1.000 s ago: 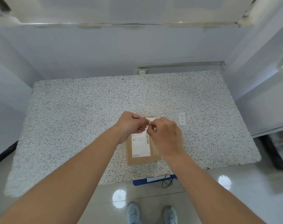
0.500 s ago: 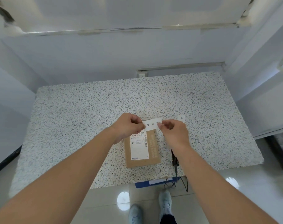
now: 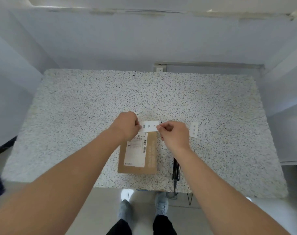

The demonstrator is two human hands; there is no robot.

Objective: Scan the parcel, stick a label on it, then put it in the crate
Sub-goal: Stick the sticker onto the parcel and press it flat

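A flat brown cardboard parcel (image 3: 150, 160) with a white shipping slip (image 3: 136, 152) lies near the front edge of the speckled table (image 3: 76, 116). Over its far end I hold a small white label (image 3: 149, 126) with three printed characters, stretched flat between both hands. My left hand (image 3: 126, 125) pinches the label's left end, and my right hand (image 3: 174, 134) pinches its right end. Whether the label touches the parcel I cannot tell. A black scanner (image 3: 176, 167) lies on the table just right of the parcel, partly under my right forearm.
Another small white label strip (image 3: 194, 129) lies on the table to the right of my right hand. The scanner's cable (image 3: 189, 198) hangs over the front edge. White walls close in the table at the back and sides. My feet stand on the tiled floor below.
My hands have drawn apart, spreading the label out flat between them over the parcel's far end. The scanner has come into view beside the parcel.
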